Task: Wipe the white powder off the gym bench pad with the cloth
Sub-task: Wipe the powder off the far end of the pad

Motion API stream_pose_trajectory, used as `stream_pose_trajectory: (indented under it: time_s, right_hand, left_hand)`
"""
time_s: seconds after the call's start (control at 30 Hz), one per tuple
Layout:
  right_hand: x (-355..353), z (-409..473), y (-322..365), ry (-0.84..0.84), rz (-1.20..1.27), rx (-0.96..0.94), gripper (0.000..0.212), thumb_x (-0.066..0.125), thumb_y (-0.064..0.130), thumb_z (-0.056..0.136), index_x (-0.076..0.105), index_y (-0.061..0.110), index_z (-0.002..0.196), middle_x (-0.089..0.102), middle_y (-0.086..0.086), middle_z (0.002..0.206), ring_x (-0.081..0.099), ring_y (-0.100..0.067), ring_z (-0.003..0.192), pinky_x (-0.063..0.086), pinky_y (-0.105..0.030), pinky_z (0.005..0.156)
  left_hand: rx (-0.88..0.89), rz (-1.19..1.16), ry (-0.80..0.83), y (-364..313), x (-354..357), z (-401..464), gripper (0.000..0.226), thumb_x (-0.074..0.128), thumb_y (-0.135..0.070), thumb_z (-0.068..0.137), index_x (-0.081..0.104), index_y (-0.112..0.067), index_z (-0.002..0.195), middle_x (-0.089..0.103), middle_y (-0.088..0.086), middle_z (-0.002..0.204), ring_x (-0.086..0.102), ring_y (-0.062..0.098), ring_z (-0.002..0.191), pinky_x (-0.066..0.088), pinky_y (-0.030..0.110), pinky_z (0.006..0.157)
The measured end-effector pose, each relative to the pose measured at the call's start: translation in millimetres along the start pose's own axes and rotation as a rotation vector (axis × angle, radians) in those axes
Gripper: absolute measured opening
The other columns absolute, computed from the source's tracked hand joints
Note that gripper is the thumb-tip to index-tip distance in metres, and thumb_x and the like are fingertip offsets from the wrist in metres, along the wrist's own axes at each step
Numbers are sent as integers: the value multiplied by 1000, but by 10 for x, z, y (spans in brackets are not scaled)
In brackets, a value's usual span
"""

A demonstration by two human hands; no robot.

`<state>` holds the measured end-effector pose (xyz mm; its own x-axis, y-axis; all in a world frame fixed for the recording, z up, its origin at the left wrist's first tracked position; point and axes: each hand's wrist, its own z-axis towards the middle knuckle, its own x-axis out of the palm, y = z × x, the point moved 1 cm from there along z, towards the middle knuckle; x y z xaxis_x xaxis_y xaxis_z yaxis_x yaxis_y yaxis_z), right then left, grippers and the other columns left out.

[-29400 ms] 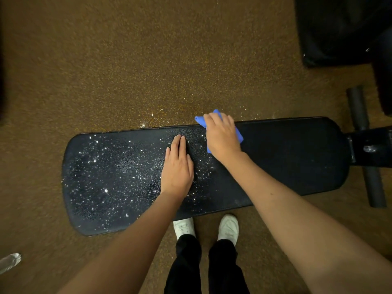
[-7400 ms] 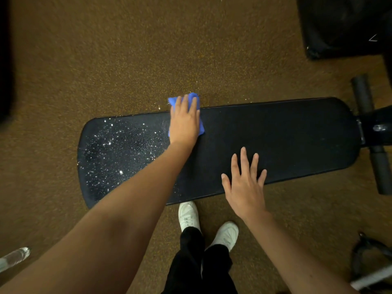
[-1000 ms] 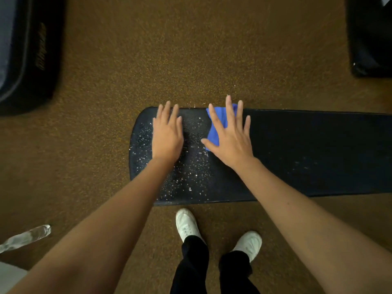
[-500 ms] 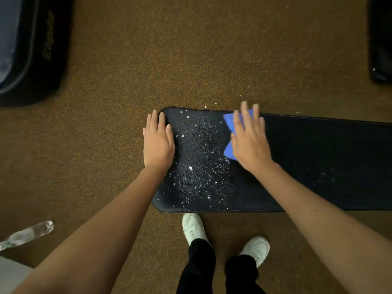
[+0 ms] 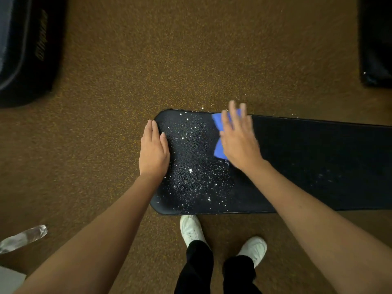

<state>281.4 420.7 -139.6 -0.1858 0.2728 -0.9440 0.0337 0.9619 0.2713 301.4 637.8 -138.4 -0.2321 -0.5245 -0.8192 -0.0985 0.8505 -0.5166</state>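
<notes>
Bare forearms (image 5: 118,225) — black trousers (image 5: 199,270), white trainers (image 5: 192,230).

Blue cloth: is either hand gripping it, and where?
No grip: the right hand presses flat on the blue cloth; the left hand holds nothing.

Below you lies a speckled brown rubber floor (image 5: 191,60), with a clear plastic bottle (image 5: 22,238) lying at lower left, a dark padded case (image 5: 23,52) upper left, and your white sneakers (image 5: 192,230) near the bottom.

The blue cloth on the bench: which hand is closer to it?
Right. The right hand lies flat on the blue cloth, pressing it to the bench pad. The left hand rests apart at the pad's end, across the white powder.
</notes>
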Motion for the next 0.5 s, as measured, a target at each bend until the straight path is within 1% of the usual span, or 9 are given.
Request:
stream_pose_trajectory:
  time_s: [0.1, 0.17, 0.23, 0.3, 0.4, 0.43, 0.47, 0.5]
  right_hand:
    - [-35, -12, -180, -35, 15, 306, 54, 38, 19, 98, 20, 1, 146, 0, -22, 156, -6, -45, 141, 8, -55, 114]
    - [-14, 108, -44, -27, 28, 382, 55, 37, 22, 99, 19, 3, 147, -1, -21, 156, -8, -44, 141, 5, -54, 115]
    - [16, 266, 183, -9, 36, 332, 55, 35, 25, 99, 17, 5, 148, -3, -19, 156, -9, -43, 141, 2, -52, 115]
    - [43, 360, 381, 22, 35, 228, 56, 34, 26, 100, 14, 6, 148, -3, -18, 157, -10, -42, 142, 0, -51, 115]
    - [26, 318, 367, 52, -6, 24, 54, 34, 23, 100, 17, 4, 148, 1, -17, 157, -7, -41, 142, 3, -52, 115]
    - [11, 287, 276, 51, -17, 3, 54, 35, 23, 100, 18, 3, 147, 2, -16, 157, -6, -40, 143, 5, -51, 116]
    - [-7, 258, 178, 40, -18, 40, 53, 34, 23, 100, 19, 2, 147, 2, -16, 157, -5, -40, 143, 6, -51, 116]
    - [-26, 238, 101, 27, -12, 121, 53, 34, 22, 100, 20, 2, 146, 3, -17, 157, -4, -40, 143, 7, -51, 115]
  left_hand:
    - [14, 24, 24, 8, 1, -13, 49, 21, -21, 102, 11, -1, 146, 8, 11, 156, 3, 20, 143, 3, 33, 116]
    - [22, 49, 46, 23, 10, -27, 49, 20, -19, 102, 10, 0, 146, 5, 12, 156, 0, 21, 144, 3, 36, 116]
    - [36, 72, 57, 25, 13, -39, 49, 19, -18, 102, 9, 0, 146, 3, 13, 156, -2, 22, 144, 3, 37, 116]
    - [47, 98, 64, 15, 5, -48, 48, 19, -17, 102, 9, 1, 145, 3, 14, 156, -1, 24, 144, 4, 38, 115]
    - [44, 93, 61, 0, -6, -45, 48, 20, -16, 102, 10, 2, 145, 3, 15, 155, 0, 24, 144, 4, 38, 115]
    - [40, 76, 57, 1, -6, -44, 49, 21, -17, 101, 10, 2, 145, 4, 15, 155, 0, 25, 144, 4, 38, 115]
    - [40, 58, 51, 6, -6, -41, 49, 21, -17, 101, 11, 2, 145, 5, 15, 155, 1, 26, 144, 4, 39, 116]
    - [41, 50, 44, 13, -3, -41, 49, 21, -17, 101, 11, 2, 145, 5, 16, 155, 2, 27, 144, 4, 40, 116]
